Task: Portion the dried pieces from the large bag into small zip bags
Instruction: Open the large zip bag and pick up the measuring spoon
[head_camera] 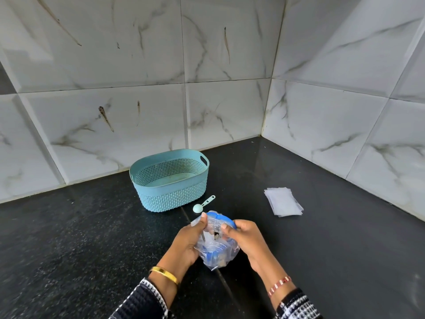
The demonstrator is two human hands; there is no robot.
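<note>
1. Sleeves, dark knit w/ white pattern, at bottom edge; gold bangle (164, 274) on left wrist, red-white bead band (279, 285) on right.
2. Left hand (187, 240) grips large bag (216, 248) by its left side, thumb pinching top edge. Right hand (245, 236) curls round bag's upper right, fingers on the blue rim.
3. Large bag: clear plastic w/ blue zip edge, held between both hands just above counter (92, 238), mouth toward back wall. Few pale/brown bits show low inside; can't tell what exactly.
4. Basket (171, 196), teal, perforated, handle slot at right end; sits behind the hands near back wall. Nothing visible inside.
5. Scoop (203, 204), small pale blue w/ white handle, lies on counter between basket and bag, just beside basket's front right.
6. Small zip bags (284, 201): flat clear stack, right of centre, well apart from hands.
7. Counter black, speckled, a seam running under the bag. Marble-look tiles (230, 111) meet it at back and right, forming a corner. Open counter left of hands.
</note>
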